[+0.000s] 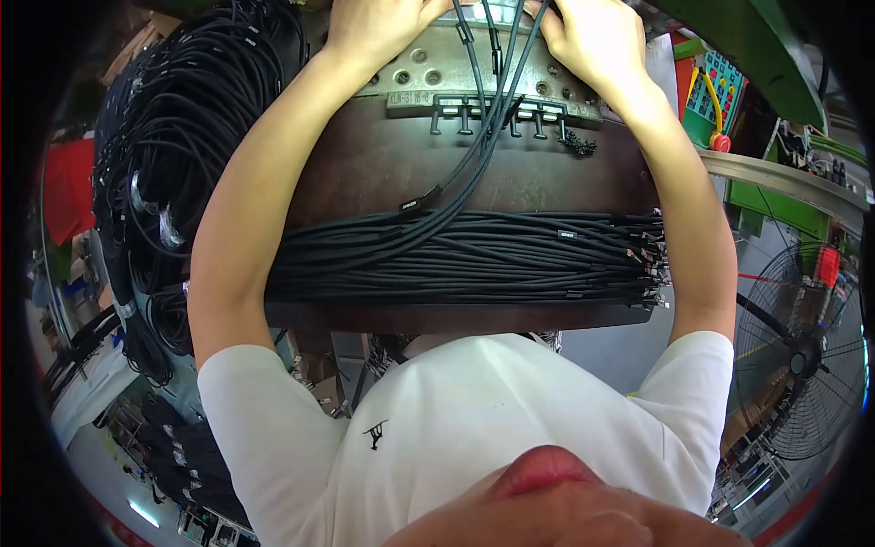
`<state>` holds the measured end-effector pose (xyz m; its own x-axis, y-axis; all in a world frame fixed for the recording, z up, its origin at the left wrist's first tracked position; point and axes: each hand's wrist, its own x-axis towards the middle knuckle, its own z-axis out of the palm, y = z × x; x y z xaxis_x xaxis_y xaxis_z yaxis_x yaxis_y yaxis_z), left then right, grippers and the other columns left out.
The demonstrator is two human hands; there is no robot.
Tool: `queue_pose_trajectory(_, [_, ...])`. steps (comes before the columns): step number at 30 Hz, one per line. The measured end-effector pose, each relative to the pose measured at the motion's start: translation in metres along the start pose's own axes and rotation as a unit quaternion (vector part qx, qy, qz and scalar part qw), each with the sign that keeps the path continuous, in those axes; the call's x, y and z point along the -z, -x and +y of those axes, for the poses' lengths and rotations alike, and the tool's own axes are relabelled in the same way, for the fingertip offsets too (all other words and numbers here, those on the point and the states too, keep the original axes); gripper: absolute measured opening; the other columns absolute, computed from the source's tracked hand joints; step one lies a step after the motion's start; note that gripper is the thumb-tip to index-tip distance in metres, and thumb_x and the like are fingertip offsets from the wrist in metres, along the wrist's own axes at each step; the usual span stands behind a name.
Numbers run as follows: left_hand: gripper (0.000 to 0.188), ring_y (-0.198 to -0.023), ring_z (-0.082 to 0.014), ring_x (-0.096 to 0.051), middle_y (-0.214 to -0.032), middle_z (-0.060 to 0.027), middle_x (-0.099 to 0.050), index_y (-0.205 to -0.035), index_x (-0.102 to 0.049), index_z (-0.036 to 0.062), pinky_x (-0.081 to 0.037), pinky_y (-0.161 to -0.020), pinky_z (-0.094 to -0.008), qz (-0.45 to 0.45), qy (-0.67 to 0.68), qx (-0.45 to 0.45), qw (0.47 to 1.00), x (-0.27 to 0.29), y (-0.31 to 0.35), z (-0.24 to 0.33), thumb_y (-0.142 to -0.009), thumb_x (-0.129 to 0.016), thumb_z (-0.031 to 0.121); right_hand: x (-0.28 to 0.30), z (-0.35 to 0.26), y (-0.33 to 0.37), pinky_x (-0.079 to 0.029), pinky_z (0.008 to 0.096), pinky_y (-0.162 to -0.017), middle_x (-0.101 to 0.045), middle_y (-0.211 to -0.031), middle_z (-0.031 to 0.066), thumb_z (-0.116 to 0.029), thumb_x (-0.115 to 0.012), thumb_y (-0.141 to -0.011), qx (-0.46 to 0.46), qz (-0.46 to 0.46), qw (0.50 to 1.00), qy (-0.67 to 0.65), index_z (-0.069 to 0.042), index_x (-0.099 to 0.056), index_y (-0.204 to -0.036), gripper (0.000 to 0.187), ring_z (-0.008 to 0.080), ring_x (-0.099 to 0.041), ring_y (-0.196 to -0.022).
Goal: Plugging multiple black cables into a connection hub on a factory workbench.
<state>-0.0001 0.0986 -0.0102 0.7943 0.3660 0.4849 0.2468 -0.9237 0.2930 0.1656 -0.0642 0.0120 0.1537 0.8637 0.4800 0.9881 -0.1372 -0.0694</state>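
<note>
My smooth brown table [365, 173] has a dull gloss; on it lie matt black cables [456, 264] with shiny metal ends [647, 262]. At its far side sits a grey metal plate [447, 77], to its left glossy clear plastic wrap [169, 226], at its near side my matt white cloth shirt [492, 401].

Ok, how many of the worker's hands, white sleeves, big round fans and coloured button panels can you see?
Left hand and right hand: 2
White sleeves: 2
Big round fan: 1
Coloured button panel: 1
Total: 6
</note>
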Motion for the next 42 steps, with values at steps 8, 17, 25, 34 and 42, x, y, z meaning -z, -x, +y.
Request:
queue_pose_trajectory(8, [0.040,-0.091,-0.0372,-0.063,-0.101,-0.0191,-0.066,-0.107,-0.067,0.0053,-0.050,-0.080,-0.0467,0.040,0.012,0.032,0.999,-0.003,0.000,-0.002,-0.082,-0.070,0.036,0.005,0.001,0.000,-0.048,0.0477,-0.084,-0.065,-0.103,0.0216,-0.031,-0.062,-0.085,-0.092,-0.017,0.992,-0.083,-0.002,-0.064,-0.110,0.038,0.0367,-0.062,-0.095])
queue_pose_trajectory(17, [0.047,-0.095,-0.0383,-0.062,-0.103,-0.0218,-0.064,-0.112,-0.061,0.0013,-0.050,-0.082,-0.0459,-0.009,-0.049,0.042,0.998,0.013,-0.003,0.015,-0.080,-0.072,0.033,-0.002,0.019,0.001,-0.050,0.0375,-0.081,-0.070,-0.096,0.0141,-0.037,-0.064,-0.087,-0.051,0.080,0.995,-0.034,-0.004,-0.069,-0.104,0.038,0.0281,-0.065,-0.089])
queue_pose_trajectory(25, [0.046,-0.124,-0.0291,-0.057,-0.131,-0.0164,-0.060,-0.125,-0.063,0.0032,-0.049,-0.099,-0.0380,-0.463,0.475,0.058,0.746,0.171,0.164,0.066,-0.099,-0.052,0.039,0.138,0.022,0.224,-0.047,0.0359,-0.092,-0.065,-0.115,0.0143,-0.011,-0.053,-0.097,-0.092,0.137,0.986,-0.031,0.002,-0.058,-0.121,0.028,0.0261,-0.062,-0.097])
queue_pose_trajectory(34, [0.033,-0.110,-0.0418,-0.056,-0.115,-0.0207,-0.063,-0.108,-0.067,0.0021,-0.042,-0.096,-0.0507,-0.255,-0.023,0.264,0.930,0.102,0.343,0.077,-0.082,-0.064,0.021,0.036,-0.057,0.442,-0.036,0.0357,-0.106,-0.050,-0.137,0.0122,-0.010,-0.058,-0.094,-0.442,-0.156,0.844,-0.260,0.003,-0.043,-0.137,0.047,0.0223,-0.048,-0.119])
queue_pose_trajectory(42, [0.032,-0.105,-0.0424,-0.059,-0.113,-0.0227,-0.064,-0.110,-0.067,0.0009,-0.045,-0.094,-0.0501,-0.279,-0.068,0.256,0.923,0.100,0.341,0.080,-0.083,-0.058,0.016,0.036,-0.052,0.419,-0.041,0.0359,-0.101,-0.059,-0.124,0.0115,-0.007,-0.059,-0.093,-0.344,-0.092,0.897,-0.262,0.002,-0.057,-0.125,0.033,0.0241,-0.053,-0.112])
